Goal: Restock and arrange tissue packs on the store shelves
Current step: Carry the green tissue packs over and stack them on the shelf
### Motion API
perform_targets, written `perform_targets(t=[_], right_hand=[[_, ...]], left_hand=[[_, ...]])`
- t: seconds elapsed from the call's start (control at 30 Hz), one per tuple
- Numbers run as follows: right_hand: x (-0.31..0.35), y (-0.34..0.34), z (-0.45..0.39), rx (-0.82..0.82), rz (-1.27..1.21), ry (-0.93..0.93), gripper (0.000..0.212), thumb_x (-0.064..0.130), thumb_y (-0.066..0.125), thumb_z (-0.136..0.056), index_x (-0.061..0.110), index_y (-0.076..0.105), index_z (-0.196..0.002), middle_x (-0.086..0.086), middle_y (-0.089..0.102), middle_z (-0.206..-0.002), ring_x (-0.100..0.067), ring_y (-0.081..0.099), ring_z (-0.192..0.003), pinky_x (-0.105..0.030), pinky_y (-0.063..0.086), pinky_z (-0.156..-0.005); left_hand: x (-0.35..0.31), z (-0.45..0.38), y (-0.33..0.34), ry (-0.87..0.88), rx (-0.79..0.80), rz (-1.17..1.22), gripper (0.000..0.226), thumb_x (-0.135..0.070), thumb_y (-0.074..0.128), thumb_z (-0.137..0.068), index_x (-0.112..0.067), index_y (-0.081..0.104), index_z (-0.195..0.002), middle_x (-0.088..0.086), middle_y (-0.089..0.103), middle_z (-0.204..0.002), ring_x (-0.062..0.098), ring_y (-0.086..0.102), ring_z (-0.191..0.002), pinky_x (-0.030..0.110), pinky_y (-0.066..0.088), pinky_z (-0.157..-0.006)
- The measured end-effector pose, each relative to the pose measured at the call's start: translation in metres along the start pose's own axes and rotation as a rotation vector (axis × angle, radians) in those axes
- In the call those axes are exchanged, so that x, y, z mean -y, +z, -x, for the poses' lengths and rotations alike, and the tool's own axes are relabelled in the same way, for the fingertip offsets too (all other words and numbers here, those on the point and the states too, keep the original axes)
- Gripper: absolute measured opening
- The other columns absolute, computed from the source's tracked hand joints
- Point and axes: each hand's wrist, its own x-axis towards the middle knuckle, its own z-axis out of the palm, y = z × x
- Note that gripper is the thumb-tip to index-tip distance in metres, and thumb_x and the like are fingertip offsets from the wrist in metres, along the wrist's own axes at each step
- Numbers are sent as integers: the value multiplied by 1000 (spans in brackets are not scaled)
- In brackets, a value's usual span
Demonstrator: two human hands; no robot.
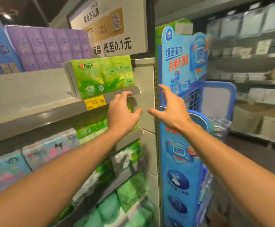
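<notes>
Tissue pack [100, 76] on shelf [35, 117], rt end, above price tag [95, 102].

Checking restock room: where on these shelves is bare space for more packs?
The shelf left of the green tissue pack is bare up to the frame's left edge. The purple packs above and the shelves below are crowded. Both hands, left and right, hold nothing.

left hand [122, 112] loosely curled, right hand [170, 110] spread, both grips empty

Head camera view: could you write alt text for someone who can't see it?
Two bare hands, left hand and right hand, reach open and empty toward a green tissue pack standing on a grey store shelf, above a yellow price tag.
</notes>
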Motion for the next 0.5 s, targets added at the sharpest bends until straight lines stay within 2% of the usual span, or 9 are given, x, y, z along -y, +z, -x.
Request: perform_targets(t=[0.13, 0.27, 0.37, 0.5], right_hand=[[-24, -55, 96, -22, 137, 106, 90, 60, 70, -73, 16, 40, -146, -9, 59, -135, -27, 54, -124, -35, 41, -100], [-63, -134, 196, -76, 271, 252, 89, 59, 69, -72, 15, 42, -145, -6, 57, -138, -26, 53, -125, -33, 40, -100], [-91, -203, 284, -121, 340, 410, 91, 56, 73, -75, 16, 38, -149, -4, 51, -146, -24, 47, -133, -34, 37, -106], [-119, -299, 426, -191, 419, 681, 90, 56, 73, -76, 25, 34, -151, -2, 48, -148, -24, 45, -134, -38, 39, -107]], left_hand=[[-62, 61, 28, 79, 242, 136, 63, -39, 82, -69, -19, 59, -125, 6, 66, -116, 25, 61, -110, 35, 47, -94], [-148, 127, 58, 211, 455, 214, 67, -41, 83, -69, -19, 59, -128, 7, 66, -119, 25, 61, -111, 35, 45, -96], [-222, 190, 81, 318, 622, 297, 70, -46, 82, -68, -18, 60, -128, 7, 67, -123, 26, 62, -114, 36, 47, -97], [-330, 300, 118, 444, 869, 336, 73, -47, 82, -73, -22, 55, -136, 6, 64, -131, 25, 58, -121, 36, 43, -102]])
